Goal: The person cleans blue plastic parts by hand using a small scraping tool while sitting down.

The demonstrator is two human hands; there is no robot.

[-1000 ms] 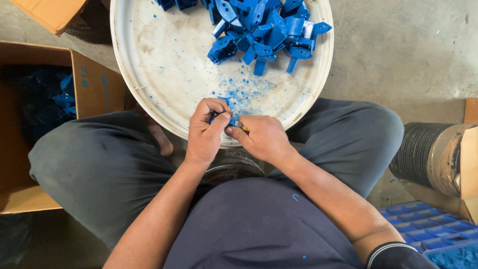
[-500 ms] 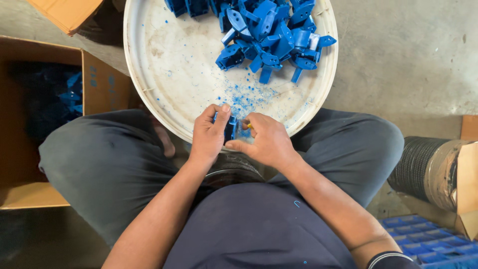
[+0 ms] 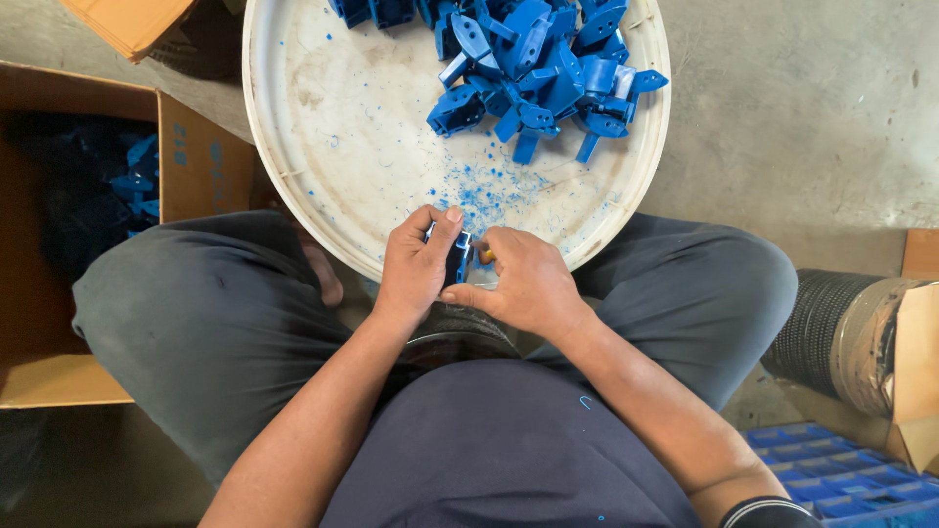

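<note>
Concrete floor (image 3: 812,127) carries everything; the person sits on it, legs spread around a white tub (image 3: 323,166), so the work falls within easy reach. Cardboard box (image 3: 59,342) stands open at the left knee, blue parts dim inside. Ribbed hose (image 3: 822,332) and a blue crate (image 3: 831,479) lie to the right. Pile (image 3: 538,68) of blue plastic parts sits at the tub's far side; blue shavings (image 3: 489,191) scatter nearer, likely trimmed waste. Left hand (image 3: 416,269) is clamped around one blue part (image 3: 460,256) at the near rim. Right hand (image 3: 523,284) pinches a small tool against it; tool mostly hidden.
</note>
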